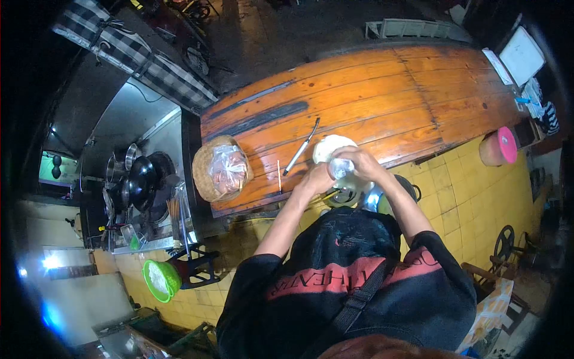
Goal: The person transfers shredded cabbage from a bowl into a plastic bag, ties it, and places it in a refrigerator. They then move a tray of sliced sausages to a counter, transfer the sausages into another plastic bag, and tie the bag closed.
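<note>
At the table's near edge, my left hand (pixel 315 180) and my right hand (pixel 362 164) are closed around opposite sides of a clear, shiny plastic item (pixel 341 168). It looks like a bag or a cup; I cannot tell which. Just beyond my fingers is a round white dish-like thing (pixel 332 145), partly covered by the hands. To its left, a slim white tool with dark ends (pixel 301 148) lies on the wood, and a thin pale stick (pixel 278 175) lies farther left.
A woven basket (pixel 203 172) with a plastic bag of reddish-brown pieces (pixel 228 169) stands on the wooden table (pixel 371 90). Dark pans (pixel 142 182) crowd the stove at left. A green bucket (pixel 161 281) and a pink-topped bucket (pixel 498 147) stand beyond.
</note>
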`<state>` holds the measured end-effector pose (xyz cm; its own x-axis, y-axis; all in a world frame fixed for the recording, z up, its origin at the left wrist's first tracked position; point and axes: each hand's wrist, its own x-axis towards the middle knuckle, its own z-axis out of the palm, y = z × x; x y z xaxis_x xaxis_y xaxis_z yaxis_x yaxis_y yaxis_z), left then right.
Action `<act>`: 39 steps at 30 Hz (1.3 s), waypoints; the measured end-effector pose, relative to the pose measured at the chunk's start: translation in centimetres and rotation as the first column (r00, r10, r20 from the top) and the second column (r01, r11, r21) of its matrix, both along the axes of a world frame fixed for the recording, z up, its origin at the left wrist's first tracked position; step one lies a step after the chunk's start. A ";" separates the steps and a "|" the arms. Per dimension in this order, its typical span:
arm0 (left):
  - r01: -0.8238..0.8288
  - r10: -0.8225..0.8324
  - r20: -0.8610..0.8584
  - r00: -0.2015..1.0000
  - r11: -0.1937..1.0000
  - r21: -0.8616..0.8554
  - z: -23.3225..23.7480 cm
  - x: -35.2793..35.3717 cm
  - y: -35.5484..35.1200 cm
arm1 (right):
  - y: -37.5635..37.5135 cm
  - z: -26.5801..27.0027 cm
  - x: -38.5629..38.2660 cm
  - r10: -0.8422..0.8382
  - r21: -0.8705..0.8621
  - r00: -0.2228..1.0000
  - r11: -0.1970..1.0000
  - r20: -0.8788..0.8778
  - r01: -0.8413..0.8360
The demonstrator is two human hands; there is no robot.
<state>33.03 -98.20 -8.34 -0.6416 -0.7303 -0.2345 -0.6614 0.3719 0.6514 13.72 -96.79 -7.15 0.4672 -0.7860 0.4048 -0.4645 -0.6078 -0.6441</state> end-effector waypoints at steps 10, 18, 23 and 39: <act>-0.482 0.486 -0.437 0.757 0.867 0.130 -2.5 -0.8 2.1 | 0.5 -3.5 3.5 -0.491 0.219 0.851 0.865 0.187 0.451; -0.396 0.785 -0.536 0.311 0.620 0.677 -3.4 -2.4 3.2 | 0.7 -3.4 3.8 -0.537 0.497 0.781 0.796 0.319 0.344; -0.346 0.812 -0.561 0.163 0.579 0.738 -5.2 -2.7 3.1 | 1.5 -3.3 3.3 -0.453 0.344 0.841 0.872 0.294 0.349; -0.519 0.689 -0.684 0.241 0.687 0.509 -4.9 -3.2 3.0 | 0.7 -4.9 3.1 -0.527 0.621 0.736 0.762 0.425 0.186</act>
<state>29.88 -95.22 -13.28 0.0315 -0.9979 -0.0559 0.1820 -0.0493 0.9821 16.78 -96.13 -12.03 -0.0661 -0.9976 -0.0223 -0.0359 0.0247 -0.9990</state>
